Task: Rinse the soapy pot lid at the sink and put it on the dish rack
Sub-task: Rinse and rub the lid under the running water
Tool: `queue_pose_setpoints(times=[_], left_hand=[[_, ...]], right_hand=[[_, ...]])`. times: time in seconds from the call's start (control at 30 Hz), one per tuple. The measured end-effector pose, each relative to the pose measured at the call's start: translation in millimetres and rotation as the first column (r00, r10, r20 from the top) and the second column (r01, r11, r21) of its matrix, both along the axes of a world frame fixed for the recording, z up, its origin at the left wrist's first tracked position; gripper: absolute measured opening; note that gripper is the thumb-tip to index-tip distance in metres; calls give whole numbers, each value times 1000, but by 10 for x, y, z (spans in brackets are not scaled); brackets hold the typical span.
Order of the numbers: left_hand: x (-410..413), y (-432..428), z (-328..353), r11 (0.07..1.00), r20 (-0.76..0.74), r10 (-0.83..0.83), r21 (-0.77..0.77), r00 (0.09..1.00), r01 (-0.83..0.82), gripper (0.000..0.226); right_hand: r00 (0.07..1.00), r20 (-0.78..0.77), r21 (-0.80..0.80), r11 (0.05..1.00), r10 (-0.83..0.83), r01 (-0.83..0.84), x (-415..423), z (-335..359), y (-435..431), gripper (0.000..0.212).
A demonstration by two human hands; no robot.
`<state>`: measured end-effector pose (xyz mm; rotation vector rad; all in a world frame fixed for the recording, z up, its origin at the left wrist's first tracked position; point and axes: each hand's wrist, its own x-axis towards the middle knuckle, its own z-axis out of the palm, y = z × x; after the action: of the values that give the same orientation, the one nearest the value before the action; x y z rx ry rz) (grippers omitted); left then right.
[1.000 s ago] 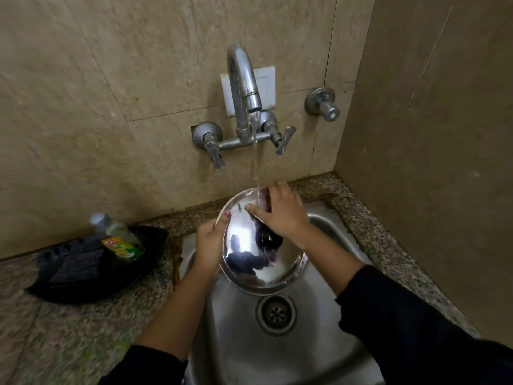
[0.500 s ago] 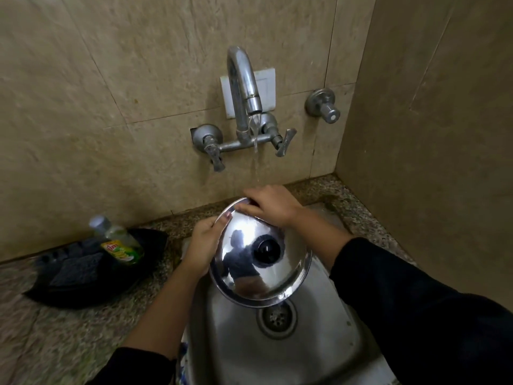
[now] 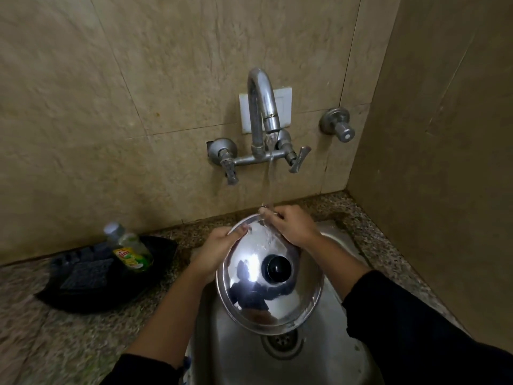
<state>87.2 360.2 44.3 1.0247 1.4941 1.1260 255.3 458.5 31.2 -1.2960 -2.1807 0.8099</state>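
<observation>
Pot lid (image 3: 266,276) now lower, rim gripped by left hand (image 3: 222,245) and right hand (image 3: 294,226), over sink (image 3: 333,365).

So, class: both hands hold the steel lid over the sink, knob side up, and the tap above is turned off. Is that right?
One detail is wrong. The head view shows the tap running: a stream falls onto the far rim of the lid, by the right hand. The left hand grips the left rim, over the sink, knob up.
</observation>
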Motion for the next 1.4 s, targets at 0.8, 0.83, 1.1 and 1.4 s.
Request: queue_pose_setpoints(times=[0.8, 0.83, 1.1, 1.4], left_hand=[[-17, 3, -26, 993, 52, 12, 115, 999, -18, 24], [14, -9, -33, 987, 88, 63, 141, 994, -75, 23], [-44, -17, -78, 996, 140, 84, -17, 987, -82, 30], [-36, -131, -347, 902, 296, 409, 10, 863, -431, 28]], right_hand=[[976, 217, 218, 973, 29, -77, -42, 167, -42, 53], [984, 178, 206, 979, -26, -11, -45, 137, -22, 55], [979, 68, 195, 965, -192, 175, -15, 33, -12, 57], [988, 58, 311, 943, -142, 118, 218, -549, -469, 60]])
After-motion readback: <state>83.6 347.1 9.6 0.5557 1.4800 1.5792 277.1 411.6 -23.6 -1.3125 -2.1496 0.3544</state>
